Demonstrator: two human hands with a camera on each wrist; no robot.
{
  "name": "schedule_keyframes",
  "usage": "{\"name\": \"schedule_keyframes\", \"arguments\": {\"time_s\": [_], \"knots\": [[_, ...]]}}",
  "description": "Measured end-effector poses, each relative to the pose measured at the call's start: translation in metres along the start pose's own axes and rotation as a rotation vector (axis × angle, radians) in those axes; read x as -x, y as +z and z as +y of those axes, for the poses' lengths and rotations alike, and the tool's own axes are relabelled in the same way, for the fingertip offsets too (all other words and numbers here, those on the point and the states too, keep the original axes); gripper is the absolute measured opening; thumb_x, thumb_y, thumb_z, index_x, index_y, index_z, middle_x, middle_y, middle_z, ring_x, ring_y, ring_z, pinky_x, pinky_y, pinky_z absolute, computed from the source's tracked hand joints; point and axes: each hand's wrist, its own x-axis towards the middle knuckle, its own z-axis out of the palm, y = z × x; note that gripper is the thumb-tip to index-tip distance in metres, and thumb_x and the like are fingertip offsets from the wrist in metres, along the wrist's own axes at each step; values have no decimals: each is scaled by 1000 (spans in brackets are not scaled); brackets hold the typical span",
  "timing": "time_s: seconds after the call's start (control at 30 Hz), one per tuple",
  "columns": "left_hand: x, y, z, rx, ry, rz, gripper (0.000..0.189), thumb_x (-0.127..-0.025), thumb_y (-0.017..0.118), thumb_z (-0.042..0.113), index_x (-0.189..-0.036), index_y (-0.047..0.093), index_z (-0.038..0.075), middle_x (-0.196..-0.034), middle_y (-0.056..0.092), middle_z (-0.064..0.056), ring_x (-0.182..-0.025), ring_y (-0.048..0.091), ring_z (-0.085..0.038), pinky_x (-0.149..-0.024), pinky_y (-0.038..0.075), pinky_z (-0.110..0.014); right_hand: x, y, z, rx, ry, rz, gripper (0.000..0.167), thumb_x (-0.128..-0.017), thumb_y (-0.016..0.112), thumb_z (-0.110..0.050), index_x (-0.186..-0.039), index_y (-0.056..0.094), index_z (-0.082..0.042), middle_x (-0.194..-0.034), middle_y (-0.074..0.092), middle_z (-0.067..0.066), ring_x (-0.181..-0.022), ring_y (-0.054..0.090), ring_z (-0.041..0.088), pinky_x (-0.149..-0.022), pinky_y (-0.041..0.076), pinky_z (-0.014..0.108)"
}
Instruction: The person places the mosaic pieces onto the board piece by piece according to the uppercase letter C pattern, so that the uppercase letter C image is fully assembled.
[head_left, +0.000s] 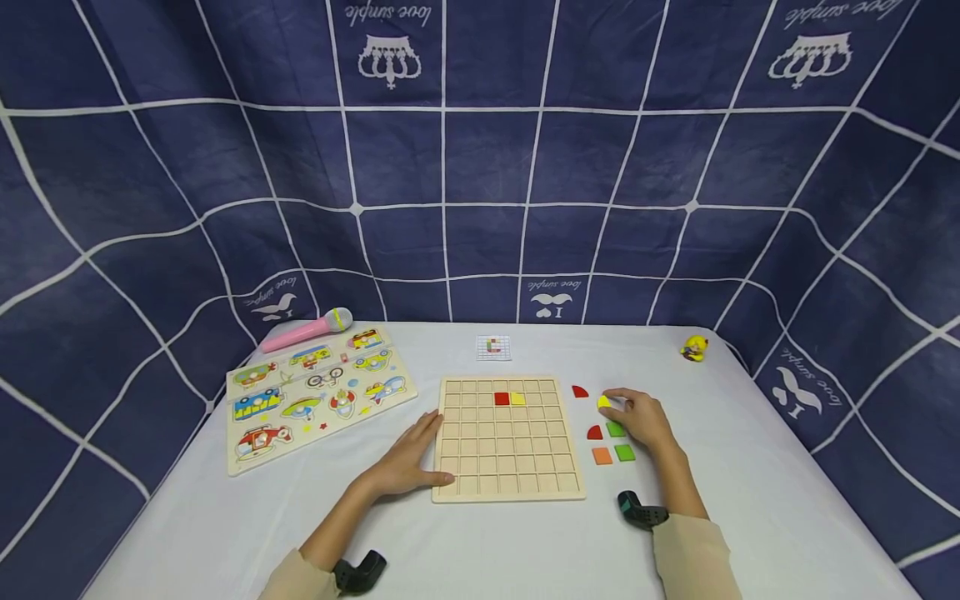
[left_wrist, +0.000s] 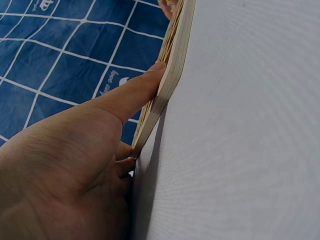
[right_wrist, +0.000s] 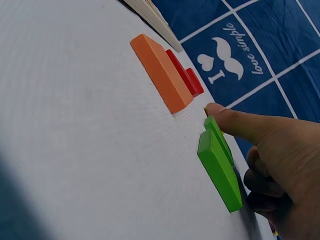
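Here, nearest you over the white bench [head_left: 525, 550], you wear a black device at your left wrist [head_left: 362, 573] and another at your right wrist [head_left: 641, 510]. Your left hand [head_left: 405, 457] has its fingers spread along the left edge of the wooden grid board [head_left: 502, 467], with the thumb on its near-left corner; that grip holds nothing up. To the board's right lie an orange square [head_left: 602, 456] and, just beside it, the near green square [head_left: 625, 452]; farther are a red quarter-round [head_left: 595, 432] and the far green piece [head_left: 616, 429]. Past these, your right hand [head_left: 641, 419] has its grip closed, thumb and finger pinching a yellow piece [head_left: 603, 402]; you can't tell whether that piece touches the bench. In the board's far part, a red square [head_left: 502, 399] and a yellow square [head_left: 517, 399] sit in neighbouring compartments, red on the left. Another red quarter-round [head_left: 581, 391] lies near the board's far-right corner. At far left is a picture puzzle [head_left: 315, 398]; farther still are a printed card [head_left: 493, 347], a yellow toy [head_left: 694, 347] on the right and a pink microphone [head_left: 303, 333] on the left. Blue checked cloth [head_left: 487, 158] hangs farthest.
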Motion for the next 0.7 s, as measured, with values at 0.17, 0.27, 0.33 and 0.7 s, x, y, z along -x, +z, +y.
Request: {"name": "schedule_keyframes", "arguments": {"time_s": [0.17,0.27,0.33,0.7], "knots": [[0,0,1,1,-1,5,105,-71,73,51,-147,18,3,-153,12,-14,-139,5,-33,-108,12,-54,0,-2,2,-3,4,2,39,-79,74,-30,-110,67,-8,-57,41,2,-54,39,18,-50,30,28],[-1,-1,1,-3,-1,4,105,-71,73,51,-147,18,3,-153,12,-14,-139,5,-32,-108,12,-54,1,-3,3,-13,4,5,37,-79,74,-29,-109,67,-8,-57,41,2,-53,39,17,-49,30,28],[-1,0,1,0,-1,5,105,-71,73,51,-147,18,3,-153,13,-14,-139,5,-32,-108,12,-54,1,-3,3,-19,-5,7,36,-79,74,-27,-108,67,-7,-57,41,2,-53,39,17,-48,30,28],[0,1,-1,0,-10,8,106,-70,73,51,-147,18,3,-153,13,-14,-139,6,-33,-108,13,-54,2,-1,-12,-61,-91,7,34,-80,72,-27,-108,68,-8,-55,37,1,-49,34,14,-43,27,24]]}}
